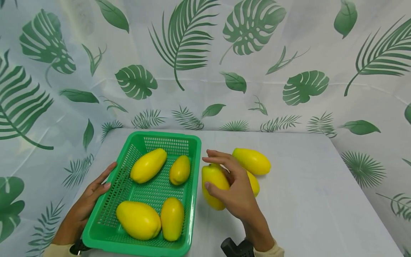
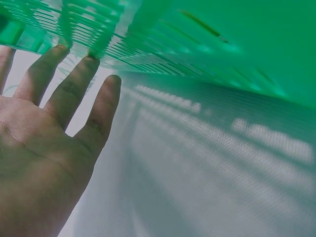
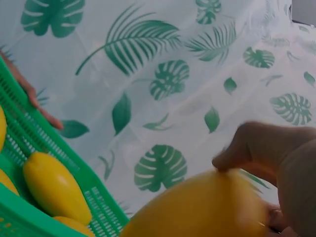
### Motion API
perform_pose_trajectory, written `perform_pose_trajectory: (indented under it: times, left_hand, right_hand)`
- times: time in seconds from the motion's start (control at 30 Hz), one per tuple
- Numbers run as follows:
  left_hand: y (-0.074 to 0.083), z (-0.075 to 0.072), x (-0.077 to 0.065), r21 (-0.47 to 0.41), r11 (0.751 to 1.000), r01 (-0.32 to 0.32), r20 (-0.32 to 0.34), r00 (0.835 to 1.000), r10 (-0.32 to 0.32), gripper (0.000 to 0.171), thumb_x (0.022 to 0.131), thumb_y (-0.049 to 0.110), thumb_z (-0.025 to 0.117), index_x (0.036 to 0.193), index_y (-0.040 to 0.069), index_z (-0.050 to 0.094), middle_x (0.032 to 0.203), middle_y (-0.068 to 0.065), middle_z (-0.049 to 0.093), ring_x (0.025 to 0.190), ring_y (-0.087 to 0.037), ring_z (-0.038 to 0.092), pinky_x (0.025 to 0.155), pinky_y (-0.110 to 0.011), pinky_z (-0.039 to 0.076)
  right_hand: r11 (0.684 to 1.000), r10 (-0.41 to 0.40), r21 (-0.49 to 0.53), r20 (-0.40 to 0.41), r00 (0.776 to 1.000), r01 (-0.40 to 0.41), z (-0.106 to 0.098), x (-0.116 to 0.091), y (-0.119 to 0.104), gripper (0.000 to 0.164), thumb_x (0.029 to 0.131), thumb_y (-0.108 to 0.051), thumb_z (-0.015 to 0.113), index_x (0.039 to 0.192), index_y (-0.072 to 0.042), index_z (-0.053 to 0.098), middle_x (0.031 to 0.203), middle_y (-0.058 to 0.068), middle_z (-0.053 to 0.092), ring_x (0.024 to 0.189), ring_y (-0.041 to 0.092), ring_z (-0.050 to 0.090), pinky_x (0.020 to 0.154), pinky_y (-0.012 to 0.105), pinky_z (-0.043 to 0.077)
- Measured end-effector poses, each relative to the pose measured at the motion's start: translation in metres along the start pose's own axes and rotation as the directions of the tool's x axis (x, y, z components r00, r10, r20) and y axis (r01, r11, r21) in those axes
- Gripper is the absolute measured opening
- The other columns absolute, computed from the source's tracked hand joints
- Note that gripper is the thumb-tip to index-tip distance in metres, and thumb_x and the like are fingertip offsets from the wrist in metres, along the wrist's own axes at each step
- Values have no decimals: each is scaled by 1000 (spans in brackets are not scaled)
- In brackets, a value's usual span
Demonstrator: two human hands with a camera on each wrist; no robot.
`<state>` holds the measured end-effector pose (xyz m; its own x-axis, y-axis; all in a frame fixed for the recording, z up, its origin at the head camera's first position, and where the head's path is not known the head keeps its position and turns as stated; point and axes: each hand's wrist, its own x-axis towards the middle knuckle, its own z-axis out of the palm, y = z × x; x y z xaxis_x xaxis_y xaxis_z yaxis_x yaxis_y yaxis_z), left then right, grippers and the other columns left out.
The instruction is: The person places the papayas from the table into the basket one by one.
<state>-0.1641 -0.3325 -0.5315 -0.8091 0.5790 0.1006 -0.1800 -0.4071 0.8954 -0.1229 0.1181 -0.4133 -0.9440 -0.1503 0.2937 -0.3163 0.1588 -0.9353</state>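
Observation:
My right hand (image 1: 236,189) grips a yellow papaya (image 1: 214,185) with a greenish stem end, thumb on its near side, just right of the green plastic basket (image 1: 196,171). In the right wrist view the held papaya (image 3: 192,210) is blurred, with the thumb on top of it. My left hand (image 1: 88,200) rests against the basket's left side. The left wrist view shows its straight fingers (image 2: 74,89) touching the slotted outer wall. Inside the basket lie several papayas: a large one (image 1: 138,219) and a slimmer one (image 1: 172,218) at the near end, two (image 1: 148,166) farther back.
Behind the right hand, two more papayas lie on the white table (image 1: 308,192): one in plain view (image 1: 252,161), one partly hidden by the hand (image 1: 253,184). A leaf-patterned cloth (image 1: 192,96) hangs behind and beside the table. A black device (image 1: 237,248) is strapped at the right wrist.

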Motion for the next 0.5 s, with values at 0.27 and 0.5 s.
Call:
perform_pose_trajectory:
  times: [0.27, 0.5]
  left_hand:
    - [0, 0, 0, 18, 1000, 6, -32, 999, -5, 65, 116, 2, 20, 174, 28, 6, 168, 12, 44, 138, -14, 62, 106, -34, 60]
    - [1, 1, 0, 43, 999, 15, -54, 998, -13, 64, 117, 4, 21, 174, 29, 6, 168, 16, 41, 137, -12, 62, 104, -35, 61]
  right_hand:
    - [997, -11, 73, 29, 1000, 9, 18, 3, 11, 58, 85, 13, 73, 134, -19, 70, 149, -2, 61, 145, 20, 54, 120, 38, 50]
    - [999, 21, 32, 16, 1000, -21, 13, -1, 31, 58, 85, 11, 75, 134, -19, 71, 148, -1, 62, 145, 18, 54, 121, 38, 48]
